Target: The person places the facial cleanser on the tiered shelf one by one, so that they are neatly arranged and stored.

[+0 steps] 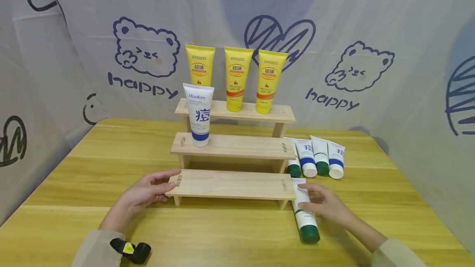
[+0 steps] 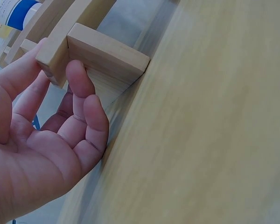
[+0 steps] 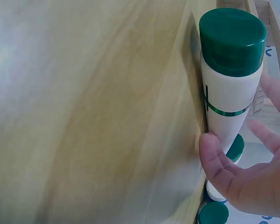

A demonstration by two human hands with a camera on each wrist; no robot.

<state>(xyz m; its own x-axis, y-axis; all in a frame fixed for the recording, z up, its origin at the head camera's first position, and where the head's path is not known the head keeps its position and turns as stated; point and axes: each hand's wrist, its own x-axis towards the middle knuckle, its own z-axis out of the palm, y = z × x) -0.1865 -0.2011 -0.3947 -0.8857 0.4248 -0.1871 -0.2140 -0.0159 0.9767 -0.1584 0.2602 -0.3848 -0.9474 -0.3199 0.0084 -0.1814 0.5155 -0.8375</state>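
A three-tier wooden display stand [image 1: 230, 184] stands mid-table. My left hand [image 1: 148, 190] grips the left end of its lowest shelf, with fingers bent beside the shelf's underside in the left wrist view [image 2: 51, 135]. At the stand's right front corner lies a white tube with a green cap [image 1: 306, 217], its cap toward me. My right hand [image 1: 326, 205] holds that tube, fingertips over its white body. In the right wrist view the green cap [image 3: 233, 39] shows close up, with fingers [image 3: 214, 158] at the tube's sides.
Three yellow tubes [image 1: 235, 77] stand on the top shelf. One white tube with a blue band [image 1: 199, 114] stands at the left of the middle shelf. Several white tubes [image 1: 320, 158] with green or blue markings lie right of the stand. A printed cloth [image 1: 208, 11] hangs behind.
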